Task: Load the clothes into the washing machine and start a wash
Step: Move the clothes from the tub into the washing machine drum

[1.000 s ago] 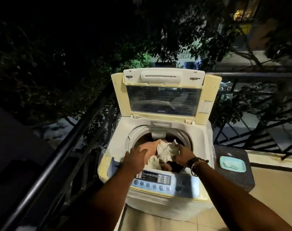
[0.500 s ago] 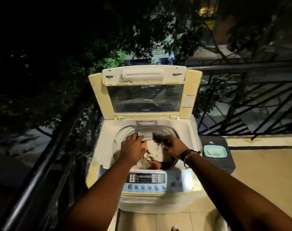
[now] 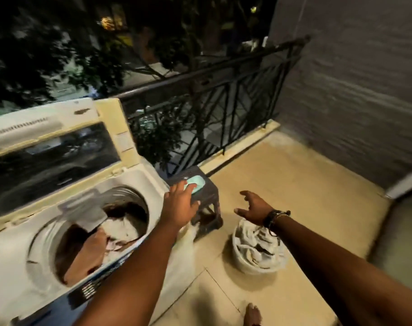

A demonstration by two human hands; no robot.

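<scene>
The top-loading washing machine (image 3: 139, 182) stands at the left with its lid (image 3: 59, 147) raised. Peach and white clothes (image 3: 99, 241) lie in its drum. A white bucket (image 3: 256, 267) full of pale clothes (image 3: 254, 243) sits on the floor at the lower middle. My left hand (image 3: 180, 205) hovers past the machine's right edge, fingers spread, holding nothing. Just above the bucket, my right hand (image 3: 253, 207), with bands on the wrist, is open and empty.
A dark plastic stool (image 3: 207, 201) with a teal soap dish (image 3: 196, 183) stands right of the machine, behind my left hand. A black metal railing (image 3: 223, 109) runs along the balcony edge. A grey wall (image 3: 353, 90) closes the right side. My bare foot (image 3: 253, 314) is on the tiles.
Both hands have left the drum and swung right; the clothes they pressed stay in the machine. The view has turned right, bringing the bucket of clothes into sight.
</scene>
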